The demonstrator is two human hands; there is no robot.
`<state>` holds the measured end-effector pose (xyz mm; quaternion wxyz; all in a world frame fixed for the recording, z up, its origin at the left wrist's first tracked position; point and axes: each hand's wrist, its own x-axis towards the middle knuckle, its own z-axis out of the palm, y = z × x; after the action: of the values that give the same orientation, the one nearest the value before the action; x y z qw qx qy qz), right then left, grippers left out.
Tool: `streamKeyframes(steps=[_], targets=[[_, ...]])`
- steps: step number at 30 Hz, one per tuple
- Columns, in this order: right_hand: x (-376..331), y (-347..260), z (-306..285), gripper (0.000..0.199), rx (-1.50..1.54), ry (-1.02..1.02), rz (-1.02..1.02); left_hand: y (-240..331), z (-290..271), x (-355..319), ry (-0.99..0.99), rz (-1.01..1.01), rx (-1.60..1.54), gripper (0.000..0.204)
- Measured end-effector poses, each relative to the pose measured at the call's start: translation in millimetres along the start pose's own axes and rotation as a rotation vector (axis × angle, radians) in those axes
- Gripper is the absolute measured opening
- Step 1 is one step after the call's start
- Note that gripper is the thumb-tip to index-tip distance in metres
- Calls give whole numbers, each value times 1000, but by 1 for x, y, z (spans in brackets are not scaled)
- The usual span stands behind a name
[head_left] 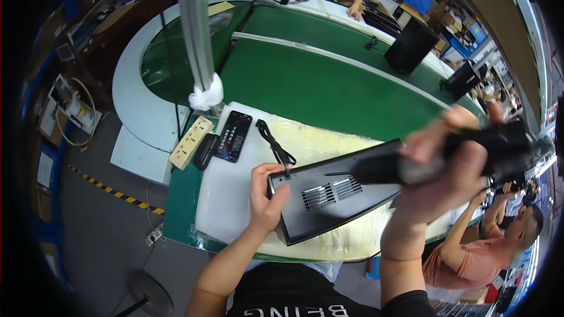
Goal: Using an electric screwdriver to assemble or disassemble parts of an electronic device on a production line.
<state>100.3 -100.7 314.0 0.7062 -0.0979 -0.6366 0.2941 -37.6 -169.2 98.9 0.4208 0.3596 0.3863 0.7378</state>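
Note:
A black rectangular casing (320, 214) with two slotted vents lies on the padded work surface before me. My left hand (268, 196) grips its left end, thumb on top and fingers round the edge. In my right hand (443, 170) is a black power screwdriver (382, 170), smeared by motion, held sideways over the casing. Its thin bit points left, above the vents; whether it touches the panel I cannot tell. A black cable (275, 144), tied in a bundle, runs to the casing's upper left corner beside my left hand.
A phone (234, 135), a small black case (205, 151) and a beige power strip (191, 142) lie left of the pad. A metal post (195, 29) rises behind them. Beyond runs a green conveyor (305, 76) with black boxes (411, 47). Other people sit across and at right.

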Motion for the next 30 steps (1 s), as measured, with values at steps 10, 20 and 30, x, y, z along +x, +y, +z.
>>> streamKeyframes(steps=[10, 20, 30], targets=[[-78, -26, -236, 35, -1037, 706, 9, -2, 6, -3, 116, 41, 163, 45], [-109, -2, -298, 24, -1143, 770, -78, -15, 13, -17, 118, 56, 183, 45], [-70, -28, -210, 14, -976, 673, 23, -12, 8, -14, 138, 103, 189, 45]])
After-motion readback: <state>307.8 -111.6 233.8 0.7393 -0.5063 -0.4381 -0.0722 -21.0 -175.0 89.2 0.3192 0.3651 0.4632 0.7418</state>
